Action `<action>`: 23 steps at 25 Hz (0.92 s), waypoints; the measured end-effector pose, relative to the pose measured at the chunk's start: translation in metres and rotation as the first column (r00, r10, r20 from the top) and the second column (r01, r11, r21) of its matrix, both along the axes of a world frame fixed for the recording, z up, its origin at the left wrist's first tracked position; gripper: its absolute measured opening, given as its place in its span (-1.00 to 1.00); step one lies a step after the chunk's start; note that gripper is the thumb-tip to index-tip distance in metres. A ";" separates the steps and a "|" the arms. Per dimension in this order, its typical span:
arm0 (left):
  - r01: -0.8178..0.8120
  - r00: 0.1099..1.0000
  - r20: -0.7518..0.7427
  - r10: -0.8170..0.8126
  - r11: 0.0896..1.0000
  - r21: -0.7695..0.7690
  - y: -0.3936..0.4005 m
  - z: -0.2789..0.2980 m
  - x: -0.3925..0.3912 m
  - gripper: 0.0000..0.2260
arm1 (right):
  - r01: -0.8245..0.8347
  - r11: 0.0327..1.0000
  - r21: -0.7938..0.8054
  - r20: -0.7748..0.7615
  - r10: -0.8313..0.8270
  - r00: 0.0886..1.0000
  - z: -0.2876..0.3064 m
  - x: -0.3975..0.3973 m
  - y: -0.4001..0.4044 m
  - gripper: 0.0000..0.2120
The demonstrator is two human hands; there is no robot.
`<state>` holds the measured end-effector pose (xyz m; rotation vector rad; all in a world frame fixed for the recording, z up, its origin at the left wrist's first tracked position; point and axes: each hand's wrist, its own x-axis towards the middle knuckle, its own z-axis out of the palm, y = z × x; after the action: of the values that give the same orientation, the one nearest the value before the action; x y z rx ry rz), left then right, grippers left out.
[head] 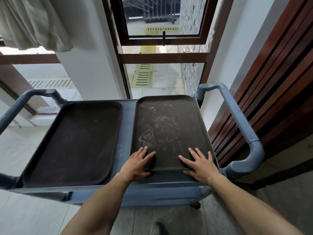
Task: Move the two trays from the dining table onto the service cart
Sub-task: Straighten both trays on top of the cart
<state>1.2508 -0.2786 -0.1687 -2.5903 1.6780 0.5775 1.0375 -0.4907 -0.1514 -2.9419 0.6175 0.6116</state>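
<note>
Two dark brown rectangular plastic trays are being carried side by side on the top shelf of the grey-blue plastic service cart (128, 116). The left tray (74, 143) is lying untouched. The scuffed right tray (169, 129) is being pressed at its near edge by both hands: the left hand (137, 164) and the right hand (199, 164) are laid flat with fingers spread, nothing being grasped. The cart's ribbed handle (240, 122) is seen at right
</note>
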 end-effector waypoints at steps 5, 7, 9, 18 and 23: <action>-0.002 0.999 -0.034 0.002 1.000 0.002 -0.002 -0.006 0.003 -0.13 | 0.015 1.000 -0.001 0.026 -0.015 1.000 -0.009 0.001 -0.004 -0.39; -0.020 0.997 -0.072 0.022 0.999 0.028 -0.004 -0.008 0.003 -0.09 | 0.044 0.998 0.041 0.029 -0.046 0.999 -0.008 0.001 -0.007 -0.37; -0.033 0.997 -0.064 0.036 0.998 0.048 -0.006 -0.009 0.002 -0.09 | 0.082 0.991 0.101 -0.003 -0.082 0.997 -0.005 0.000 -0.009 -0.32; 0.113 0.992 0.034 -0.121 0.979 0.170 0.014 0.001 -0.018 -0.09 | -0.080 0.994 0.073 -0.099 0.087 0.991 -0.002 -0.018 -0.001 -0.02; 0.129 0.985 0.081 -0.149 0.967 0.219 0.012 0.009 -0.028 -0.14 | -0.090 0.996 0.012 -0.059 0.091 0.994 -0.002 -0.028 0.004 -0.19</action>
<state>1.2227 -0.2669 -0.1602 -2.2934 1.6503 0.5797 1.0097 -0.4863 -0.1537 -2.9659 0.4873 0.7108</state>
